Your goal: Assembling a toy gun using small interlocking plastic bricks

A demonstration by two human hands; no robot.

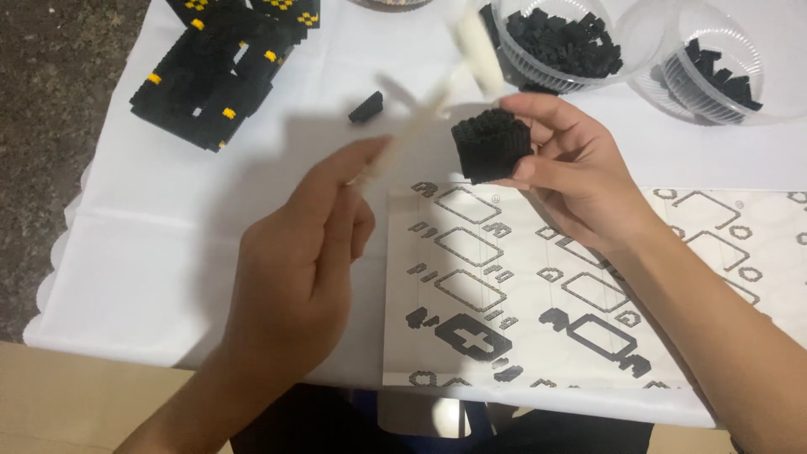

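Gripping a black brick block in the right hand (left hand pinching a blurred white tool)

Matt studded black plastic block, glossy clear plastic tubs, smooth white cloth, matt printed paper sheet, and a pale, smooth-looking plastic tool.
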